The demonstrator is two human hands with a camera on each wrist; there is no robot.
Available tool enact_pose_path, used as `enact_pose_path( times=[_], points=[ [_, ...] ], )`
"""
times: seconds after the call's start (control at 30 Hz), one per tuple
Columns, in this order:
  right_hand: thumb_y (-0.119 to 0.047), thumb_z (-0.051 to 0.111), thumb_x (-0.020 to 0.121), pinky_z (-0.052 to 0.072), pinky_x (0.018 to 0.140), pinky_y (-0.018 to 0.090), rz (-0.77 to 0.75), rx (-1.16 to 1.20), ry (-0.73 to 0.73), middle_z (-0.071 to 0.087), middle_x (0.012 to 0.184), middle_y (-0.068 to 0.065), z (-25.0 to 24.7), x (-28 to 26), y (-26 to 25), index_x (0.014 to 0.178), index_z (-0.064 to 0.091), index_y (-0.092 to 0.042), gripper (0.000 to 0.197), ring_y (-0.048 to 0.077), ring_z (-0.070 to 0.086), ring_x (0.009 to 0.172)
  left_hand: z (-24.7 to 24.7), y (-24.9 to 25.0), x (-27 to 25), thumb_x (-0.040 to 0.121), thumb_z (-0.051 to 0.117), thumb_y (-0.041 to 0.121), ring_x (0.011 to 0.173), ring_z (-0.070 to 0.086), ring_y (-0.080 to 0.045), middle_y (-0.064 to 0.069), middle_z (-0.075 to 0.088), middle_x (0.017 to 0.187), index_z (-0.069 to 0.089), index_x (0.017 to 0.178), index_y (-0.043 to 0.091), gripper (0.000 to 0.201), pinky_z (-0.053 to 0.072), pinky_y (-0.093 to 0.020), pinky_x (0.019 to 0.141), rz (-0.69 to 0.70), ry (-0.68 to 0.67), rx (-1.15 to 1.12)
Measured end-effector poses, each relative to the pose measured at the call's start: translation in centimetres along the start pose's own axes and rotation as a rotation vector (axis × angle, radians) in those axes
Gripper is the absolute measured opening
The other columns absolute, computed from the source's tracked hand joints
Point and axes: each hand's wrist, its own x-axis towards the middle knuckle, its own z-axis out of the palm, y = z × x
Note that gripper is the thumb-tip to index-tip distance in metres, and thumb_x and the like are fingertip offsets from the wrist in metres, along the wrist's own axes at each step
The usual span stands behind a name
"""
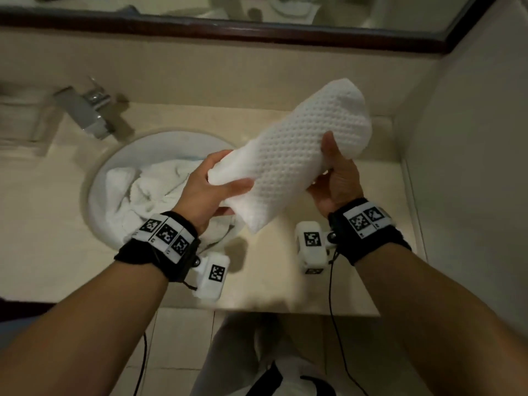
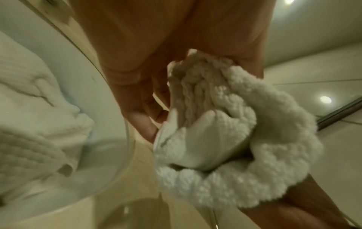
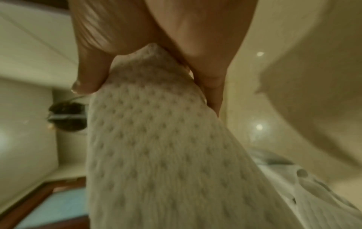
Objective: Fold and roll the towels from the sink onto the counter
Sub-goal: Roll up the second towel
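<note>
A white waffle-textured towel (image 1: 297,155), rolled into a thick tube, is held in the air above the counter (image 1: 285,281), slanting from lower left to upper right. My left hand (image 1: 213,192) grips its lower end, whose spiral (image 2: 207,127) fills the left wrist view. My right hand (image 1: 333,178) grips the roll nearer its upper end, thumb on top; the right wrist view shows thumb and fingers pinching the towel (image 3: 156,139). More white towels (image 1: 148,190) lie crumpled in the round sink (image 1: 97,178).
A chrome faucet (image 1: 88,112) stands behind the sink at the left. A dark-framed mirror (image 1: 257,30) runs along the back wall, and a side wall (image 1: 471,167) closes the counter on the right. Beige counter surface lies right of the sink, below the roll.
</note>
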Motion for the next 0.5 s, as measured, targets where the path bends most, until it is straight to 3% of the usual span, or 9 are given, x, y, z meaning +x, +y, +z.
enact_pose_path(
  times=[0.13,0.27,0.4,0.5],
  points=[
    [-0.021,0.089,0.066,0.051,0.09,0.062,-0.062,-0.096,-0.157,0.059,0.134,0.018,4.6,-1.3,2.8,0.137,0.05,-0.007,0.082,0.037,0.06,0.12,-4.2,0.3,-4.3,0.057,0.086,0.042,0.111,0.068,-0.021,0.008,0.069,0.123,0.063,0.122,0.044,0.069,0.059,-0.05,0.088,-0.018,0.034,0.068],
    [-0.016,0.085,0.072,0.055,0.088,0.055,-0.018,-0.281,-0.263,0.066,0.123,0.019,9.0,-2.1,6.3,0.127,0.057,0.0,0.063,0.034,0.065,0.112,-9.1,0.8,-7.6,0.055,0.079,0.057,0.11,0.068,-0.018,0.009,0.072,0.116,0.065,0.12,0.043,0.068,0.057,-0.042,0.091,-0.089,0.006,0.149],
    [-0.012,0.081,0.076,0.058,0.085,0.049,0.028,-0.43,-0.331,0.071,0.115,0.012,14.4,-3.0,10.2,0.122,0.062,-0.004,0.05,0.028,0.069,0.105,-14.0,1.2,-9.9,0.062,0.074,0.058,0.109,0.07,-0.019,0.005,0.074,0.118,0.063,0.124,0.031,0.069,0.056,-0.041,0.092,-0.071,0.029,0.062],
    [-0.016,0.08,0.078,0.058,0.085,0.047,0.084,-0.492,-0.39,0.072,0.114,0.009,18.8,-3.7,14.0,0.123,0.062,-0.007,0.049,0.026,0.069,0.104,-18.6,1.1,-10.3,0.067,0.078,0.059,0.114,0.067,-0.03,-0.006,0.071,0.123,0.059,0.13,0.019,0.077,0.051,-0.053,0.1,-0.039,0.096,-0.036]
  ],
)
